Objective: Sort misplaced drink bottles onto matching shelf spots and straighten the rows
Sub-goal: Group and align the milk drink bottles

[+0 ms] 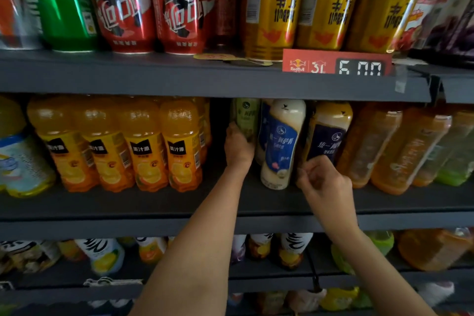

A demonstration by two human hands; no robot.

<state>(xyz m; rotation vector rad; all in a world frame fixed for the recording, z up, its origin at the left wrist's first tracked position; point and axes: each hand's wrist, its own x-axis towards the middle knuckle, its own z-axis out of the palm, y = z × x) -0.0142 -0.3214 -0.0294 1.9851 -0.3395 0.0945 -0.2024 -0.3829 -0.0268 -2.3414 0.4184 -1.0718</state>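
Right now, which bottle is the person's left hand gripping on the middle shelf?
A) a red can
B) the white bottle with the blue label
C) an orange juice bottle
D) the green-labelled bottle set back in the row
D: the left hand curls around the green-labelled bottle, beside the white bottle with the blue label.

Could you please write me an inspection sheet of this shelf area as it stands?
Surface: dark middle shelf, bottles standing on it.
Job's things: green-label bottle set back behind the white milk tea bottle; dark-label milk tea bottle leaning; orange juice bottles in a row.
Clutter: loose paper tag by the golden cans.
Hands: left hand grips the green-label bottle; right hand curled at the dark-label bottle.
Cables: nothing seen.
Surroundings: red cans, price tag.
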